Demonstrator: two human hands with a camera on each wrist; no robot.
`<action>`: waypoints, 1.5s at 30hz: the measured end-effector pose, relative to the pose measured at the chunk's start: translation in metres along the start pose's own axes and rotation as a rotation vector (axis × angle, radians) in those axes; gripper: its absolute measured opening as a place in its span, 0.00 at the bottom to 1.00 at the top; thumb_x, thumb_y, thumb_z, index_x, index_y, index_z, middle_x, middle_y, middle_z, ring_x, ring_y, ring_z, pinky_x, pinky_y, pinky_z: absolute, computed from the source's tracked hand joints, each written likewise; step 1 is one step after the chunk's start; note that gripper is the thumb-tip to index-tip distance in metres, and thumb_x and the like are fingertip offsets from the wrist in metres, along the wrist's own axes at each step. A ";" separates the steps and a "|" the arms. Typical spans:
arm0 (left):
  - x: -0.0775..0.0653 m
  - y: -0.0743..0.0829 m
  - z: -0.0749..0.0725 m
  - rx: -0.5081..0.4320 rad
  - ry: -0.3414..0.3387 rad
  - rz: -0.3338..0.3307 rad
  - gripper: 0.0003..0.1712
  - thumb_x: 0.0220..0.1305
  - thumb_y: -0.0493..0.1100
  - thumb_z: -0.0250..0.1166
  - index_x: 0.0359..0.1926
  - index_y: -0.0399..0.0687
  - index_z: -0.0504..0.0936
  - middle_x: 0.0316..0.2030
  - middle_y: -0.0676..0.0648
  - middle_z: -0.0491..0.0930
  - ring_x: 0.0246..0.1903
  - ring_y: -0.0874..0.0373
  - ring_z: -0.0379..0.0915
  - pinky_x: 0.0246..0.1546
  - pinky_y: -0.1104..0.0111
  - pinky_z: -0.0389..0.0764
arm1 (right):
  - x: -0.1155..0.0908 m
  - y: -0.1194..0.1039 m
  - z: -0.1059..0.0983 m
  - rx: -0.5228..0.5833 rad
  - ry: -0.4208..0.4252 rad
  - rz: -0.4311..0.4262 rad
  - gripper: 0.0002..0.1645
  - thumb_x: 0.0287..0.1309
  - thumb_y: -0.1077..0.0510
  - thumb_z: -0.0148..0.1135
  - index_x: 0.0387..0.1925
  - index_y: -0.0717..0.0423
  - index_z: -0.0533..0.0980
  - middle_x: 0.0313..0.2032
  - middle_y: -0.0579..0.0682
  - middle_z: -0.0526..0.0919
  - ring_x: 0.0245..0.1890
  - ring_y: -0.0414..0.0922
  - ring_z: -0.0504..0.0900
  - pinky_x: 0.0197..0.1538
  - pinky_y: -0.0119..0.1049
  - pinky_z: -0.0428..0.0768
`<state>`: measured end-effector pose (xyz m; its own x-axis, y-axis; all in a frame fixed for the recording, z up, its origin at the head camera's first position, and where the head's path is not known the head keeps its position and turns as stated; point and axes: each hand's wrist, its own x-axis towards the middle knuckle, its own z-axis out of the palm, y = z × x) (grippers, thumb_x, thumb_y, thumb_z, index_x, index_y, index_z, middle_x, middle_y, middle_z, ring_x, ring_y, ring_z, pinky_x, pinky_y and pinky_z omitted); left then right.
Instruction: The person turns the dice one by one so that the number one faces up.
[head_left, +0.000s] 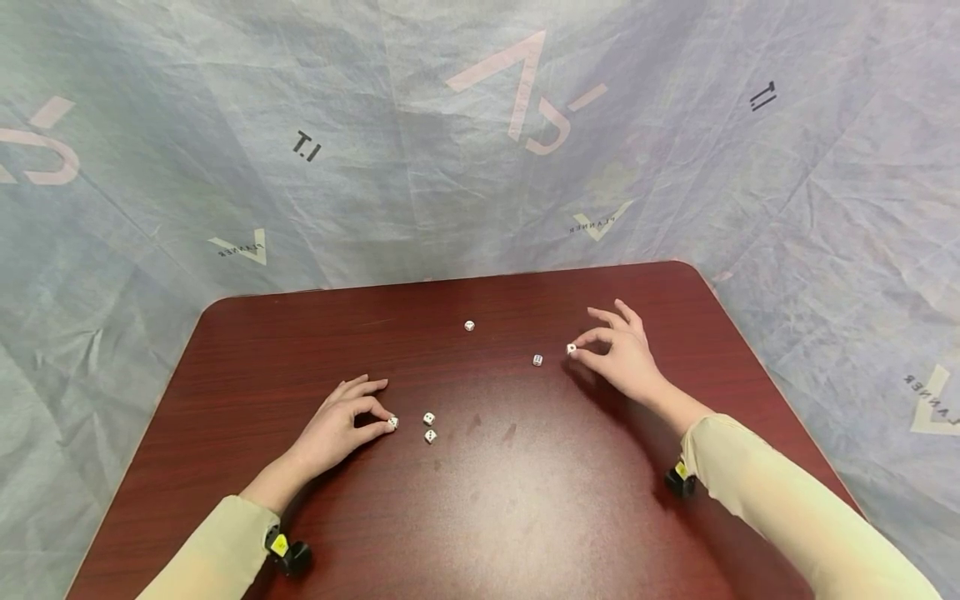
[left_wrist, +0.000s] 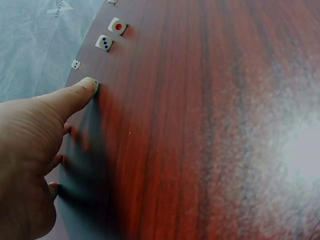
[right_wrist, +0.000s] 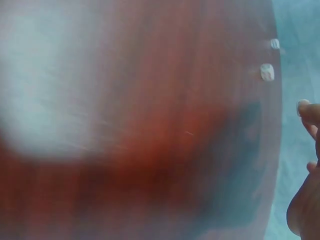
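My left hand (head_left: 333, 429) pinches a white die (head_left: 393, 422) between thumb and forefinger, low over the table; in the left wrist view the thumb hides most of that die (left_wrist: 96, 87). Just right of it lie two more dice, one (head_left: 429, 418) behind the other (head_left: 431, 436). On the far right, my right hand (head_left: 624, 362) holds another die (head_left: 572, 349) by thumb and forefinger, its other fingers spread. Left of these fingertips a die (head_left: 537, 360) sits on the wood. Farther back is a lone die (head_left: 469, 326). The right wrist view is blurred.
The dark red wooden table (head_left: 480, 517) has rounded far corners. Grey printed cloth (head_left: 420, 183) hangs behind and at both sides. Each wrist wears a black camera, the left one (head_left: 297, 558) low near the tabletop.
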<state>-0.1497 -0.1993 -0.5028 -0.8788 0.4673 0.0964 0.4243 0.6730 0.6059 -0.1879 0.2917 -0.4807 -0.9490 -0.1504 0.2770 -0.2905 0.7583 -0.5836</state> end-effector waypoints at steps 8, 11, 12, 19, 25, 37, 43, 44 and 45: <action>0.000 -0.002 0.001 0.004 0.004 -0.001 0.06 0.61 0.50 0.77 0.36 0.70 0.87 0.69 0.47 0.72 0.75 0.40 0.52 0.75 0.41 0.46 | 0.037 0.004 0.006 -0.014 -0.015 0.042 0.07 0.57 0.49 0.77 0.35 0.44 0.89 0.70 0.55 0.71 0.79 0.58 0.42 0.75 0.65 0.43; -0.001 -0.001 0.002 0.006 0.005 0.003 0.06 0.61 0.50 0.77 0.36 0.70 0.87 0.69 0.47 0.72 0.75 0.40 0.53 0.75 0.41 0.46 | 0.049 0.004 0.012 -0.028 -0.032 0.058 0.07 0.57 0.48 0.77 0.35 0.44 0.89 0.71 0.55 0.70 0.79 0.57 0.40 0.75 0.65 0.42; -0.001 -0.001 0.002 0.005 0.005 0.005 0.06 0.61 0.50 0.77 0.36 0.70 0.87 0.69 0.47 0.72 0.75 0.39 0.53 0.75 0.41 0.46 | 0.053 0.005 0.013 -0.034 -0.037 0.063 0.08 0.57 0.47 0.77 0.35 0.44 0.89 0.71 0.56 0.70 0.79 0.57 0.40 0.75 0.66 0.42; -0.001 -0.002 0.002 0.011 0.009 0.009 0.06 0.61 0.50 0.77 0.36 0.70 0.87 0.69 0.46 0.72 0.75 0.39 0.53 0.75 0.40 0.46 | 0.071 0.012 0.025 -0.076 -0.072 0.082 0.09 0.58 0.46 0.76 0.37 0.43 0.89 0.70 0.57 0.70 0.80 0.57 0.39 0.75 0.66 0.42; 0.000 -0.003 0.001 0.008 0.009 0.008 0.06 0.61 0.51 0.76 0.36 0.71 0.87 0.70 0.47 0.72 0.75 0.40 0.52 0.75 0.40 0.46 | 0.078 0.015 0.032 -0.080 -0.061 0.072 0.08 0.57 0.46 0.77 0.35 0.43 0.89 0.69 0.58 0.72 0.79 0.59 0.40 0.75 0.66 0.42; 0.000 -0.001 0.001 0.002 0.013 0.005 0.07 0.61 0.50 0.77 0.35 0.71 0.87 0.69 0.46 0.72 0.75 0.39 0.52 0.75 0.41 0.46 | 0.081 0.015 0.038 -0.078 -0.061 0.082 0.07 0.59 0.48 0.75 0.36 0.46 0.90 0.70 0.59 0.71 0.79 0.60 0.41 0.75 0.68 0.41; 0.000 0.000 0.001 -0.001 0.011 0.000 0.06 0.61 0.50 0.77 0.35 0.71 0.87 0.69 0.46 0.73 0.75 0.40 0.52 0.76 0.42 0.46 | 0.082 0.014 0.041 -0.075 -0.063 0.086 0.07 0.59 0.48 0.76 0.36 0.45 0.90 0.70 0.58 0.70 0.78 0.62 0.42 0.75 0.67 0.41; 0.000 0.000 0.000 -0.002 0.012 0.000 0.06 0.61 0.50 0.77 0.35 0.71 0.87 0.69 0.46 0.73 0.75 0.40 0.52 0.76 0.42 0.46 | 0.082 0.014 0.042 -0.077 -0.062 0.086 0.07 0.59 0.48 0.75 0.36 0.45 0.90 0.70 0.58 0.70 0.78 0.62 0.42 0.75 0.67 0.41; 0.000 0.000 0.000 -0.003 0.012 0.001 0.07 0.61 0.50 0.77 0.35 0.71 0.87 0.69 0.46 0.73 0.75 0.40 0.52 0.76 0.42 0.46 | 0.082 0.015 0.042 -0.077 -0.060 0.086 0.07 0.59 0.48 0.75 0.36 0.46 0.90 0.70 0.58 0.70 0.78 0.62 0.42 0.75 0.67 0.41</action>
<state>-0.1496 -0.1987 -0.5029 -0.8812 0.4606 0.1064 0.4242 0.6712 0.6079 -0.2749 0.2639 -0.4987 -0.9763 -0.1189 0.1809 -0.1999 0.8162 -0.5422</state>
